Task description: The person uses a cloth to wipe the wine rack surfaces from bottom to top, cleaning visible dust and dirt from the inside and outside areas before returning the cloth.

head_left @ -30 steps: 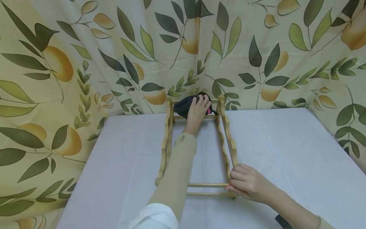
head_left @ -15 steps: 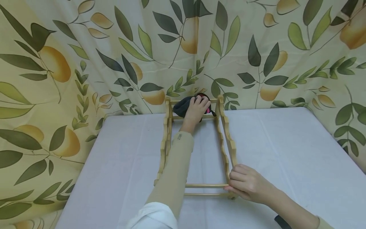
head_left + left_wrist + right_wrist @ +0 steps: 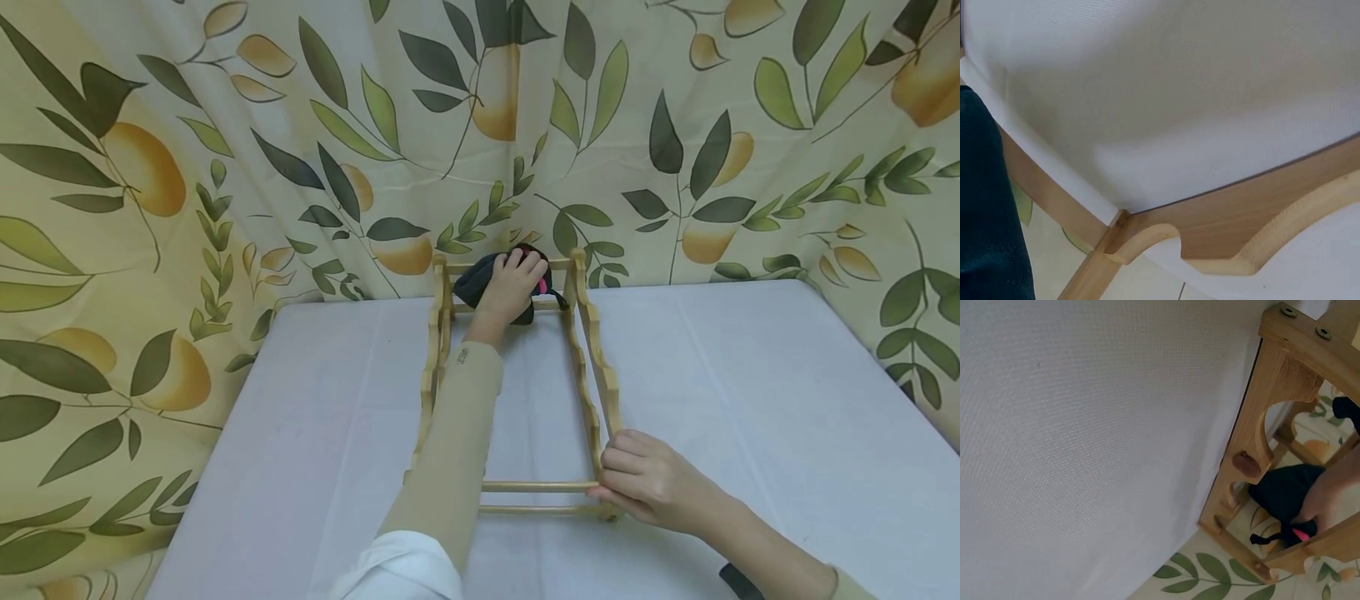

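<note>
Gripping a soft, dark cloth pouch (image 3: 472, 283) in your left hand (image 3: 510, 290), you pinch the near corner of a scalloped, pale wooden rack (image 3: 612, 388) with your right hand (image 3: 651, 480).

One rack (image 3: 611, 380), one pouch (image 3: 474, 282), one table (image 3: 720, 375)

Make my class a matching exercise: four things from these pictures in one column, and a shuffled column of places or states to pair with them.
1. Left hand
2. Right hand
3. Wooden rack
4. Curtain

A. On the white table covering
B. Printed with leaves and orange fruit
C. Holding the dark cloth item at the rack's far end
D. Holding the rack's near right corner, as the head view shows it

Pairs: 1-C; 2-D; 3-A; 4-B
</note>
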{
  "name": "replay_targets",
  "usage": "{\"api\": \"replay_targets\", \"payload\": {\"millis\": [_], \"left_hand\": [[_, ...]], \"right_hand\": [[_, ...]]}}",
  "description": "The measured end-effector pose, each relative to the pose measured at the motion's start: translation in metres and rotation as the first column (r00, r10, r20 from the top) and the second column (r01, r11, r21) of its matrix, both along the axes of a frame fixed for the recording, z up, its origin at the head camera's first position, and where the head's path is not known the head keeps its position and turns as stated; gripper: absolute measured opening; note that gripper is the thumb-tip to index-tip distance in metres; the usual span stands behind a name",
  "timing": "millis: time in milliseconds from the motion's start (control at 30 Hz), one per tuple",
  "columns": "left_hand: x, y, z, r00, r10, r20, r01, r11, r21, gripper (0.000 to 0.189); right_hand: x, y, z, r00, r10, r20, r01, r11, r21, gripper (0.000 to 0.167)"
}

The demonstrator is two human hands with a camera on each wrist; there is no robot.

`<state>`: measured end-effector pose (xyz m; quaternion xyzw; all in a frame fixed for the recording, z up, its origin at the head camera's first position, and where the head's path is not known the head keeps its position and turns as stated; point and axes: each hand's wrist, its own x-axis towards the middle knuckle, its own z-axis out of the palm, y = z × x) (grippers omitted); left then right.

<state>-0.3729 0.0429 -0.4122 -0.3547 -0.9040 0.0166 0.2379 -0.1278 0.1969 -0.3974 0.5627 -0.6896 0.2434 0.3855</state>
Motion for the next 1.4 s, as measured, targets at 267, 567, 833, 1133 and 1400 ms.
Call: {"api": "replay_targets", "payload": {"millis": [267, 567, 833, 1133, 1400], "left_hand": [[0.002, -0.007, -0.01, 0.984, -0.003, -0.177, 0.014, 0.998, 0.059, 0.037], [0.009, -0.015, -0.017, 0.991, -0.01, -0.133, -0.023, 0.97, -0.243, 0.048], [0.006, -0.013, -0.025, 0.934, -0.093, -0.346, 0.042, 0.987, -0.153, 0.025], [0.008, -0.004, -0.02, 0.926, -0.043, -0.375, 0.005, 0.995, -0.101, 0.019], [0.013, -0.002, -0.027, 0.978, 0.021, -0.209, -0.069, 0.972, -0.224, 0.027]], "right_hand": [[0.0, -0.001, -0.001, 1.0, 0.0, -0.002, 0.0, 1.0, -0.002, 0.034], [0.0, 0.001, -0.002, 1.0, -0.009, 0.001, 0.009, 1.0, -0.01, 0.035], [-0.001, 0.001, -0.003, 1.0, -0.006, 0.003, 0.006, 1.0, -0.008, 0.035], [-0.001, 0.001, -0.003, 1.0, -0.014, 0.006, 0.014, 1.0, -0.01, 0.035], [-0.001, 0.001, -0.004, 1.0, -0.01, 0.006, 0.01, 1.0, -0.012, 0.035]]}}
